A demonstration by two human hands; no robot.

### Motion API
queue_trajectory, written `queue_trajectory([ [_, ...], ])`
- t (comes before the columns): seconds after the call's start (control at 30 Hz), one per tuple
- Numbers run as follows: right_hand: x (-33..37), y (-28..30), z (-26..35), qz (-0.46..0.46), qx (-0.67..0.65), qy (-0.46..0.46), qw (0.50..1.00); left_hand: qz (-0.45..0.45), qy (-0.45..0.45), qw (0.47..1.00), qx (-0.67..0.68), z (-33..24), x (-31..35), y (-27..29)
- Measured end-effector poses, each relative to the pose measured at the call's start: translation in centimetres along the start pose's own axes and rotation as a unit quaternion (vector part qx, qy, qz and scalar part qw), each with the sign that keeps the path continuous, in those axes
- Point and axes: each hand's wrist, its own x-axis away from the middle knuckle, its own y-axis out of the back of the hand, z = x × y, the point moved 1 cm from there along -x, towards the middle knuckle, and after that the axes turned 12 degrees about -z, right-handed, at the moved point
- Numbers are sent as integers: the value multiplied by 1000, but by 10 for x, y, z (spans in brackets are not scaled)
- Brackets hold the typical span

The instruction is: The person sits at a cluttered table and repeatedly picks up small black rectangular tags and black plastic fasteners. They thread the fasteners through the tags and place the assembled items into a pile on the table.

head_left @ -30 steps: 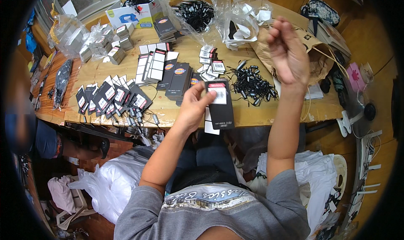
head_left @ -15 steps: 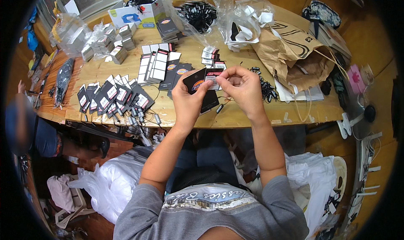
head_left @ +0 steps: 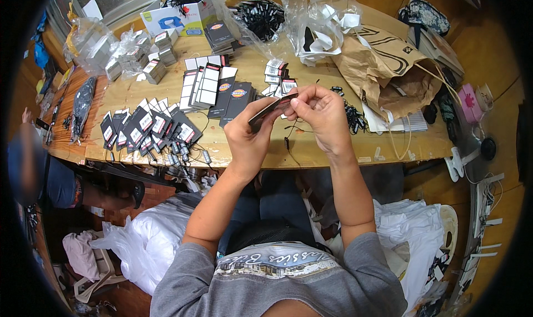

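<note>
My left hand [head_left: 248, 132] is closed on a few black hang tags [head_left: 272, 110], tilted so that mostly their edge shows. The fingers of my right hand [head_left: 323, 120] pinch at the tags' upper right corner; whether they also hold the cord is hidden. A black hang cord [head_left: 286, 141] with a small plastic end dangles below, between my hands. Just left of them lie stacks of black tags [head_left: 239, 99] with an orange-and-blue emblem and a fan of white-panelled cards [head_left: 210, 85]. Beyond my fingers sit small barcode labels [head_left: 274, 71].
Tags with cords [head_left: 145, 127] spread over the front left of the wooden table [head_left: 327, 157]. A pile of black cords [head_left: 355, 118] and a brown paper bag [head_left: 383, 67] are at the right. Bagged card stacks [head_left: 133, 53] stand at the back left. A person [head_left: 61, 183] is at far left.
My left hand has tipped the tags from face-up to nearly edge-on. The tag that lay below my hands on the table is no longer seen there; the cord now hangs lower.
</note>
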Motion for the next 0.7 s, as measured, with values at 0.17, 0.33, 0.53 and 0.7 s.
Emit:
queue_trajectory([
  [0.17, -3, 4, -4, 12, -2, -12, 1000, 60, -89, 993, -46, 1, -5, 4],
  [0.33, -7, 14, -14, -26, 16, -9, 1000, 160, 10, 985, -65, -3, -7, 3],
  [0.53, 4, 9, -2, -38, 127, 172, 976, 122, 112, 986, 16, 0, -5, 9],
  [0.7, 12, 0, 6, -24, 224, 239, 945, 102, 78, 992, -5, -5, -2, 8],
])
